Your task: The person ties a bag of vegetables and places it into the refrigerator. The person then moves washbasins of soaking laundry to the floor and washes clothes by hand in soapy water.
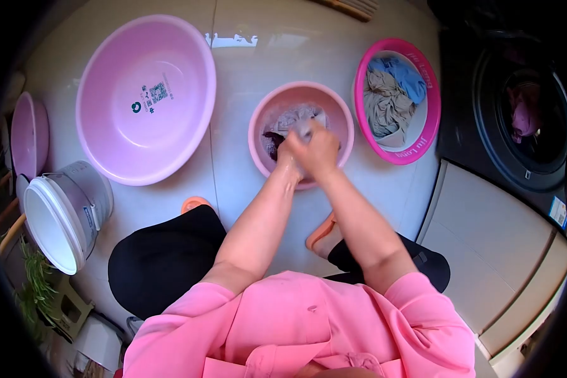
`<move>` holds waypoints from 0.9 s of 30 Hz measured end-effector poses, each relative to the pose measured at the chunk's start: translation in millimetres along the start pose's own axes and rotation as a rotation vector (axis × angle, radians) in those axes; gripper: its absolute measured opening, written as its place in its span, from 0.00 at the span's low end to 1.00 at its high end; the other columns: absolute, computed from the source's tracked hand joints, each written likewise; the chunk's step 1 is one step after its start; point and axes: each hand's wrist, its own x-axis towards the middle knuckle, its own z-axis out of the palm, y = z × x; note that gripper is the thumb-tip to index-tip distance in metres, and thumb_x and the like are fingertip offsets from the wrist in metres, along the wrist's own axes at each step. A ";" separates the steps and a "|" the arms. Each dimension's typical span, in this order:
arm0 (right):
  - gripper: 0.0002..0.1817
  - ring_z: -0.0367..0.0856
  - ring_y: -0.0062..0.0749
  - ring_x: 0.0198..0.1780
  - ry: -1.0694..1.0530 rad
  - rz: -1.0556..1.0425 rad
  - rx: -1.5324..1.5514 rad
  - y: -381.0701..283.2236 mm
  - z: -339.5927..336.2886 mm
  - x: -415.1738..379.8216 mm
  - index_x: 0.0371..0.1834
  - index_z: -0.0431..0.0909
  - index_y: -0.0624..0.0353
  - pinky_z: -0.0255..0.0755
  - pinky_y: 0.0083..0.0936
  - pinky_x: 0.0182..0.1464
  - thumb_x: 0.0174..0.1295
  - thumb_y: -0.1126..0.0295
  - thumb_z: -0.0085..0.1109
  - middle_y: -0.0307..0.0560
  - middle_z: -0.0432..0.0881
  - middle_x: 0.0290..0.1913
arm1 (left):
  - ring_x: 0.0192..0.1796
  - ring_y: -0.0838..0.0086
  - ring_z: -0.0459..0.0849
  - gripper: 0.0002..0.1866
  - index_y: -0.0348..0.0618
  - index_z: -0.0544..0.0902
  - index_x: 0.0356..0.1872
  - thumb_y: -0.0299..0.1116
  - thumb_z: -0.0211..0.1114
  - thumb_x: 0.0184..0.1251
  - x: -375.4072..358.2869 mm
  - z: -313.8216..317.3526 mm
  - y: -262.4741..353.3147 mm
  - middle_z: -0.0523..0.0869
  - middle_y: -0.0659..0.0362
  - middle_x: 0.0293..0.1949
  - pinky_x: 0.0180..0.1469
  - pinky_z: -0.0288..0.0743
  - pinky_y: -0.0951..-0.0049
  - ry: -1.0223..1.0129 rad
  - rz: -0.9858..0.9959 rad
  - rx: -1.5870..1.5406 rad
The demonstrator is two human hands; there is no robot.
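A small pink basin (255, 129) stands on the floor between my feet, with sudsy water and wet cloth in it. Over it, my right hand (318, 150) is closed on a pale grey-white cloth (303, 128), slightly blurred. Pressed against it, my left hand (288, 157) is also closed on this cloth, its fingers partly hidden by the right hand. A dark purple piece of fabric (272, 143) lies in the basin beside my left hand. Whitish wet fabric or foam (289, 118) shows just beyond both hands.
On the right, a bright pink-rimmed basin (359, 104) holds beige and blue clothes (390, 104). Further right is an open front-loading washer (485, 142) with pink fabric inside. To the left stand a large pink basin (110, 145), a white bucket (97, 189) and a plant (36, 277).
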 end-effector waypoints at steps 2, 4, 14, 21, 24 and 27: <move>0.14 0.80 0.49 0.28 0.019 -0.181 0.064 -1.1 3.9 -13.1 0.24 0.79 0.59 0.72 0.36 0.31 0.46 0.59 0.59 0.56 0.80 0.25 | 0.44 0.68 0.80 0.17 0.41 0.74 0.46 0.43 0.52 0.66 -1.1 2.7 -2.5 0.80 0.54 0.42 0.46 0.76 0.68 0.001 0.038 0.041; 0.16 0.81 0.48 0.30 0.038 -0.055 0.169 19.5 1.1 -3.4 0.25 0.79 0.57 0.74 0.38 0.34 0.42 0.55 0.63 0.52 0.81 0.28 | 0.45 0.68 0.80 0.18 0.40 0.74 0.48 0.43 0.52 0.66 -6.3 6.6 -8.9 0.80 0.54 0.43 0.47 0.75 0.68 0.005 0.064 0.085; 0.18 0.77 0.48 0.45 -0.411 0.053 0.346 21.6 -43.1 13.8 0.40 0.75 0.61 0.70 0.32 0.46 0.49 0.62 0.62 0.54 0.78 0.43 | 0.48 0.68 0.78 0.37 0.41 0.70 0.55 0.66 0.49 0.59 -13.1 31.3 10.7 0.78 0.53 0.46 0.50 0.72 0.66 0.010 0.254 0.193; 0.12 0.78 0.48 0.39 -0.353 -0.295 -0.157 -14.2 -36.2 -14.8 0.32 0.73 0.59 0.71 0.41 0.39 0.51 0.63 0.59 0.52 0.78 0.35 | 0.42 0.67 0.81 0.20 0.40 0.77 0.40 0.48 0.54 0.63 21.8 -27.8 -5.6 0.80 0.55 0.35 0.46 0.75 0.64 -0.044 0.202 0.019; 0.12 0.79 0.50 0.33 -0.094 -0.003 -0.149 23.4 -9.2 30.7 0.32 0.73 0.57 0.71 0.43 0.35 0.50 0.62 0.60 0.52 0.78 0.30 | 0.41 0.72 0.80 0.20 0.35 0.76 0.49 0.40 0.50 0.65 13.3 0.1 -1.3 0.82 0.57 0.38 0.42 0.74 0.69 0.268 0.198 0.281; 0.11 0.78 0.52 0.27 -0.070 -0.135 -0.040 4.7 -5.8 4.3 0.32 0.73 0.56 0.70 0.40 0.30 0.52 0.63 0.59 0.54 0.78 0.25 | 0.41 0.70 0.80 0.19 0.34 0.76 0.47 0.39 0.49 0.65 69.0 -64.5 -3.5 0.81 0.55 0.38 0.43 0.74 0.70 0.080 0.189 0.496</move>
